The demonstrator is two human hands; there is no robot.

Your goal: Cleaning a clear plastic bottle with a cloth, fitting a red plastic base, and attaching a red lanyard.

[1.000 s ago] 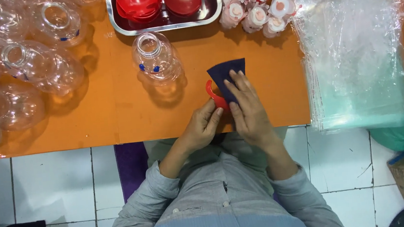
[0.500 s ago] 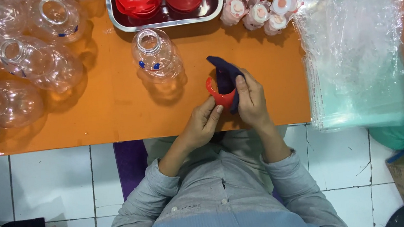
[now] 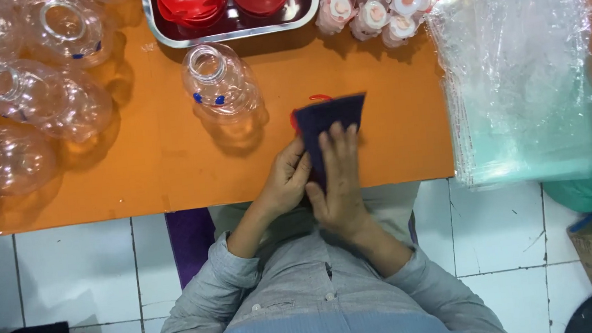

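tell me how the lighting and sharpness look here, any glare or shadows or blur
Head view: even overhead light, mostly sharp; soft shadows fall below the clear jar on the orange table; bright glare speckles the stack of plastic bags and the jars at left; slight softness on the right hand and dark cloth.
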